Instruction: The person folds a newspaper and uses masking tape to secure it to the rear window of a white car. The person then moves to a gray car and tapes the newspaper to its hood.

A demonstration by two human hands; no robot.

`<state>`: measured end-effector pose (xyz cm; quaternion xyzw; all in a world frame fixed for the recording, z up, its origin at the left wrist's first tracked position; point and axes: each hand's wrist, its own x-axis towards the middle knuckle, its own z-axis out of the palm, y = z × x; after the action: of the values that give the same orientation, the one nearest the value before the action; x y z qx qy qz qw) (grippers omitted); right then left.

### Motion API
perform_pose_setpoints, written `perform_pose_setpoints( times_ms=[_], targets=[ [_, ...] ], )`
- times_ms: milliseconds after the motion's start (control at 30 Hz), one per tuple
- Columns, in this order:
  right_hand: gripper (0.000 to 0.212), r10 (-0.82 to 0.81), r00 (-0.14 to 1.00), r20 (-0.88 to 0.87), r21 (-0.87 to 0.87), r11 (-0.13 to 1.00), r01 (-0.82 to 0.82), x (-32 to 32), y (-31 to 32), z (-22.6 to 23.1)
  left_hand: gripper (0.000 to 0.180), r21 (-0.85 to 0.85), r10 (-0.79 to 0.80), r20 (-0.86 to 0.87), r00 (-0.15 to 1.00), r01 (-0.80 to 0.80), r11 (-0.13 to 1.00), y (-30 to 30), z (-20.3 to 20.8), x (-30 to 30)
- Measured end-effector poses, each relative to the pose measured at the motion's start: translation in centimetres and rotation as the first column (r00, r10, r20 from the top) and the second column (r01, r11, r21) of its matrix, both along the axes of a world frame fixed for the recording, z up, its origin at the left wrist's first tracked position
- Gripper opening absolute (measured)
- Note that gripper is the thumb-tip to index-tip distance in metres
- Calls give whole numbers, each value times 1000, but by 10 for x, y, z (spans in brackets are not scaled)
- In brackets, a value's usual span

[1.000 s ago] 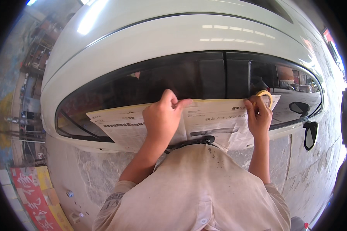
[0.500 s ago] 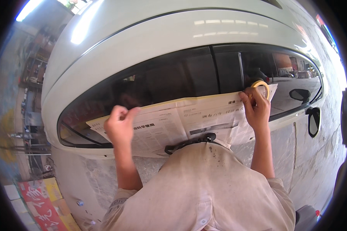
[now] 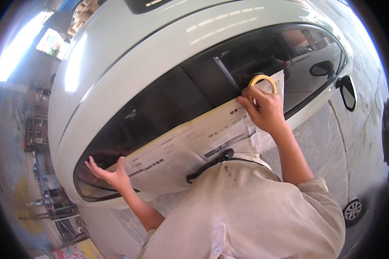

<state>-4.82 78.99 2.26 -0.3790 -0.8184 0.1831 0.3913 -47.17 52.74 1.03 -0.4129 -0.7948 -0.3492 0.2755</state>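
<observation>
Nearest, below and between the two hands, one shirt [image 3: 246, 207] is seen, with one dark belt [image 3: 209, 166] just beyond it. Past the belt, one newspaper [image 3: 183, 149] is spread between the left fingers [image 3: 97, 170] and the right fingers [image 3: 256, 92], against the car's side. Its long axis is slanted, from low by the left fingers to high by the right, and its upper edge is lined by one yellow strip [image 3: 190, 122]. The left fingers are splayed wide, thumb raised, at the sheet's left end; whether it is touched cannot be told. By the right fingers, closed near the right end, one tape roll [image 3: 263, 77] is held, its open ring turned toward the viewer. Beyond both sets of fingers, dark window glass [image 3: 160, 108] is set in one white car [image 3: 138, 56]. Right of the right fingers, one wing mirror [image 3: 347, 94] is seen, and lower, one wheel [image 3: 353, 210].
</observation>
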Motion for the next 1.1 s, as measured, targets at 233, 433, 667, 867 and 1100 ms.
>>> perform_pose_setpoints(
  times_ms=[233, 433, 667, 867, 1100],
  targets=[
    [16, 14, 1000, -11, 31, 999, -14, 2, 0, 0, 128, -74, -91, -189, 978, 78, 994, 41, 17, 46],
    [15, 15, 999, -39, 42, 999, -13, 2, 1, -2, 128, -82, -270, -157, 950, 260, 962, 102, 28, 96],
    [16, 16, 998, -68, 74, 997, -11, 3, 2, -6, 124, -193, -409, -240, 880, 369, 909, 143, 35, 149],
    [15, 3, 998, -62, 54, 999, 0, 3, 2, -5, 115, -238, -479, -155, 864, 438, 867, 171, 44, 196],
    [14, -1, 994, 110, 80, 997, -8, 12, 2, -1, 113, -275, -506, -88, 858, 467, 840, 202, 52, 241]
  ],
)
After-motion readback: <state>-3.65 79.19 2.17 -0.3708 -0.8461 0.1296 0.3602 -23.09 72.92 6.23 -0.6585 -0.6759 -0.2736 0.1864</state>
